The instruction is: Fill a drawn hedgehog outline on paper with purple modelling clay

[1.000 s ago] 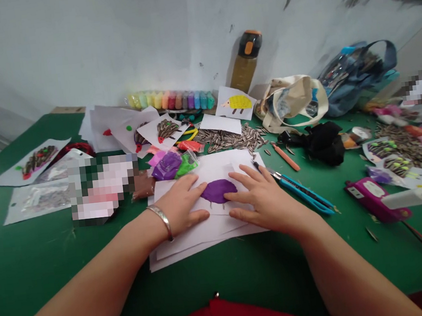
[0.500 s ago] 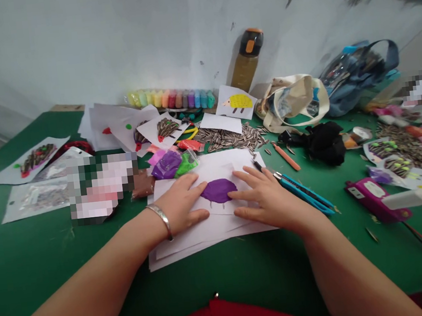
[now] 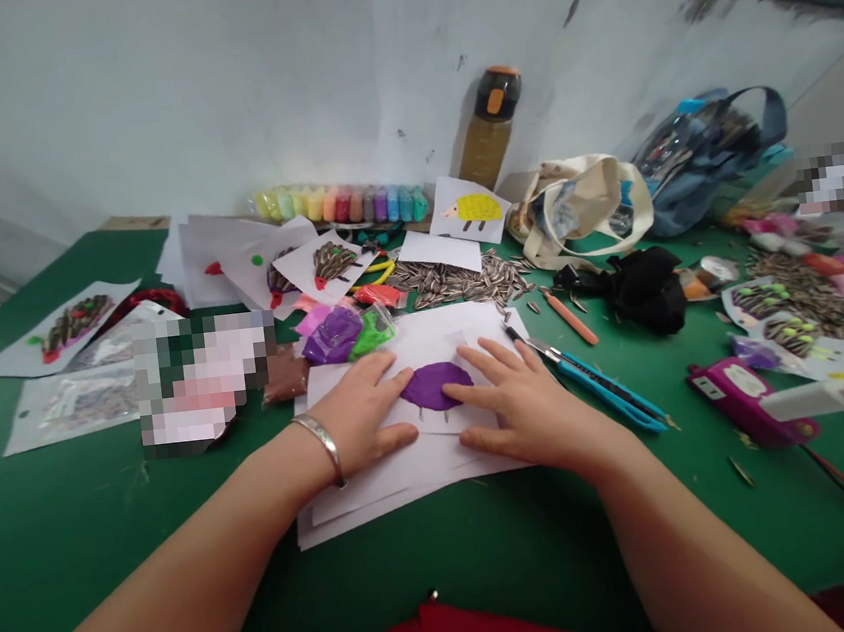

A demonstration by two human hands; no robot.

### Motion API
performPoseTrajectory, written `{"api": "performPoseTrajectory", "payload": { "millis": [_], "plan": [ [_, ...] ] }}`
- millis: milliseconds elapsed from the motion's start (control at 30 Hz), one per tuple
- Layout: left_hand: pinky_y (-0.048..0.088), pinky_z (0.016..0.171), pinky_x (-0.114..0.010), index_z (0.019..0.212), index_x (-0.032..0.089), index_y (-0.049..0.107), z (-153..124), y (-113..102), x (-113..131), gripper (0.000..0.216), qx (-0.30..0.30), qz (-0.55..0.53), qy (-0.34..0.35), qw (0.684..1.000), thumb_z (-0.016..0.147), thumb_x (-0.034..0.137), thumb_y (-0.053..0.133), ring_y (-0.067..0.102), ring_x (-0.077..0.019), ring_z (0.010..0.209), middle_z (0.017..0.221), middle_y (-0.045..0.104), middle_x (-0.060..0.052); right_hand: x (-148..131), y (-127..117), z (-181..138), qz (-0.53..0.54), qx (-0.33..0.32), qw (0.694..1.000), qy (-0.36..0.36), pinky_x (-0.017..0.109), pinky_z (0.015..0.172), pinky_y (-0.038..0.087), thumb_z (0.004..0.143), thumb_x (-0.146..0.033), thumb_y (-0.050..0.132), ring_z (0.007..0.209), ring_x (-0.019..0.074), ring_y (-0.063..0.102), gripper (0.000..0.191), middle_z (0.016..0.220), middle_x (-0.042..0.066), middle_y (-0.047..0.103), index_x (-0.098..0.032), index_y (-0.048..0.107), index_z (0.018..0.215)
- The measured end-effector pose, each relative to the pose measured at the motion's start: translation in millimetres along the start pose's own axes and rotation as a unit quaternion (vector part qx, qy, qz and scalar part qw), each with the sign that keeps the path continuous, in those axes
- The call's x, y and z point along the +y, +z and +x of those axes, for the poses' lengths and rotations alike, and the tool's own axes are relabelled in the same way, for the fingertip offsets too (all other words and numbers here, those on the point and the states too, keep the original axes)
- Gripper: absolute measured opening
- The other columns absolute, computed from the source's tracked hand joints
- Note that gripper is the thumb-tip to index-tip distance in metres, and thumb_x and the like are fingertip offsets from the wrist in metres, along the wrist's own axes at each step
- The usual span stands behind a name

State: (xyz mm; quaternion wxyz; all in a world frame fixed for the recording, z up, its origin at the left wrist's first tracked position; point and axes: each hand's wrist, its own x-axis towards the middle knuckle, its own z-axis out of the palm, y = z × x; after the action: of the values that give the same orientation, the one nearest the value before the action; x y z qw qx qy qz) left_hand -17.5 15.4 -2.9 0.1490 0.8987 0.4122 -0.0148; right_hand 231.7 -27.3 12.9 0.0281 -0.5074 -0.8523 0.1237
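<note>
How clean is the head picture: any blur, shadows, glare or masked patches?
Head view: a soft shadow on the wall left of the bottle; head view: highlights on the bracelet; head view: pixelated patches left of the left hand and at far right; head view: the purple shape is distinct, while the far-right seeds look soft.

hands (image 3: 357,418) (image 3: 526,406): 2 | purple oval (image 3: 430,389): 1 | bracelet (image 3: 321,433): 1 | blue cutter (image 3: 602,386): 1

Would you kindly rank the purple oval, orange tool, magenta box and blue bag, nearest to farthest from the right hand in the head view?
1. Purple oval, partly covered by the right hand.
2. Orange tool, beyond it, right.
3. Magenta box, farther right.
4. Blue bag, back right.
</note>
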Motion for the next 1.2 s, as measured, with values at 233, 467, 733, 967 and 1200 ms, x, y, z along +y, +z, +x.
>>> {"api": "performPoseTrajectory", "payload": {
  "millis": [233, 467, 733, 967, 1200],
  "plan": [
    [0.03, 0.109, -0.051, 0.136, 0.014, 0.047, 0, 11, -7, 0.068, 0.043, -0.013, 0.014, 0.999, 0.079, 0.047, 0.062, 0.033, -0.0372, 0.134, 0.145, 0.038, -0.019, -4, -7, -3, -0.015, -0.013, 1.0, 0.005, 0.071, 0.106, 0.014, 0.086, -0.057, 0.05, 0.14, 0.0396, 0.02, 0.039, 0.149, 0.004, 0.038, -0.04, 0.065, 0.118],
    [0.03, 0.109, -0.051, 0.136, 0.015, 0.047, 1, 14, -10, 0.066, 0.045, -0.01, 0.019, 0.999, 0.079, 0.047, 0.06, 0.033, -0.0368, 0.134, 0.145, 0.038, -0.019, 3, -6, -5, 0.003, 0.004, 1.0, 0.005, 0.071, 0.106, 0.014, 0.085, -0.059, 0.05, 0.14, 0.039, 0.021, 0.039, 0.148, 0.004, 0.04, -0.039, 0.068, 0.113],
    [0.029, 0.11, -0.05, 0.137, 0.013, 0.045, 0, 4, -3, 0.067, 0.008, -0.012, 0.002, 1.0, 0.081, 0.046, 0.061, 0.03, -0.0374, 0.136, 0.145, 0.036, -0.02, -15, -4, 2, -0.023, 0.017, 0.999, -0.036, 0.067, 0.109, 0.01, 0.085, -0.058, 0.052, 0.142, 0.0358, 0.018, 0.044, 0.152, 0.007, 0.032, -0.038, 0.062, 0.123],
    [0.031, 0.109, -0.05, 0.136, 0.014, 0.047, 0, -1, 1, 0.064, 0.006, -0.004, 0.003, 1.0, 0.081, 0.044, 0.061, 0.033, -0.037, 0.134, 0.144, 0.038, -0.019, -12, -7, -1, -0.037, 0.004, 0.999, -0.019, 0.07, 0.106, 0.012, 0.088, -0.052, 0.049, 0.14, 0.0365, 0.022, 0.034, 0.142, 0.005, 0.046, -0.039, 0.066, 0.115],
    [0.029, 0.11, -0.051, 0.138, 0.011, 0.045, 1, 3, -2, 0.068, 0.006, 0.004, 0.005, 1.0, 0.081, 0.045, 0.061, 0.031, -0.0377, 0.135, 0.145, 0.035, -0.022, -5, -9, -5, -0.018, 0.003, 1.0, 0.007, 0.069, 0.106, 0.013, 0.088, -0.054, 0.049, 0.14, 0.0367, 0.023, 0.032, 0.141, 0.002, 0.048, -0.039, 0.07, 0.108]
  ]
}}
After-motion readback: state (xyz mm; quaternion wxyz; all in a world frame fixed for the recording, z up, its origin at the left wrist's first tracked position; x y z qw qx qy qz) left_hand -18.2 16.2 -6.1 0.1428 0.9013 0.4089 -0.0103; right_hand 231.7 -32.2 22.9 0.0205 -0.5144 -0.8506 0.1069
